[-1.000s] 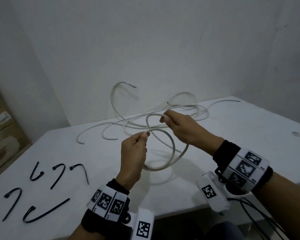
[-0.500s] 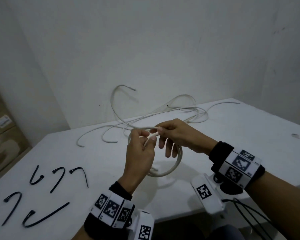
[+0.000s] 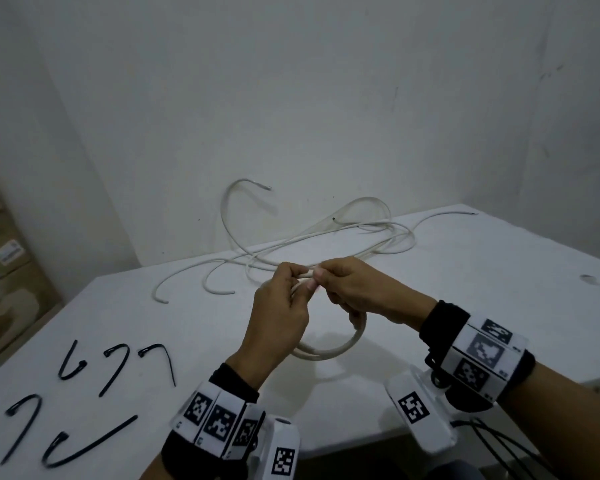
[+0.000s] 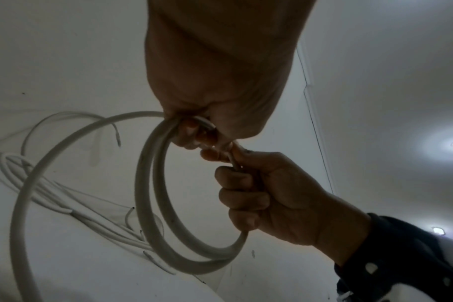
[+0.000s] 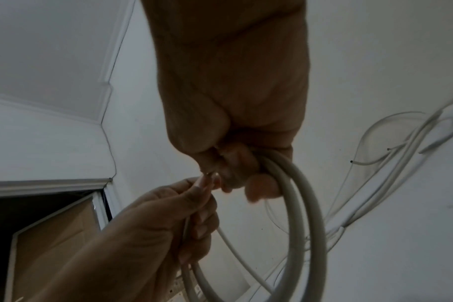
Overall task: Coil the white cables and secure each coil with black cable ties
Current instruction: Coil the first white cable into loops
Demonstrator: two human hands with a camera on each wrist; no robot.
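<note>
A white cable coil [image 3: 343, 348] of about two turns hangs above the white table [image 3: 499, 289] in the middle. My left hand [image 3: 284, 306] grips the coil's top with curled fingers. My right hand [image 3: 354, 289] pinches the cable end right beside it and curls its lower fingers round the loop. The left wrist view shows the coil [image 4: 153, 204] below my left hand [image 4: 194, 130], with my right hand [image 4: 259, 183] on it. In the right wrist view the coil [image 5: 303, 224] hangs from my right hand [image 5: 236, 169]. Several black cable ties [image 3: 111, 368] lie at the front left.
A loose tangle of white cables [image 3: 326, 240] lies at the table's back by the wall, one end arching upward [image 3: 236, 188]. Cardboard boxes [image 3: 7, 271] stand on the floor left of the table. The table's front edge runs just before my wrists.
My hands came together at the coil's top. The loop got smaller and tighter, and my right hand's lower fingers now curl round it.
</note>
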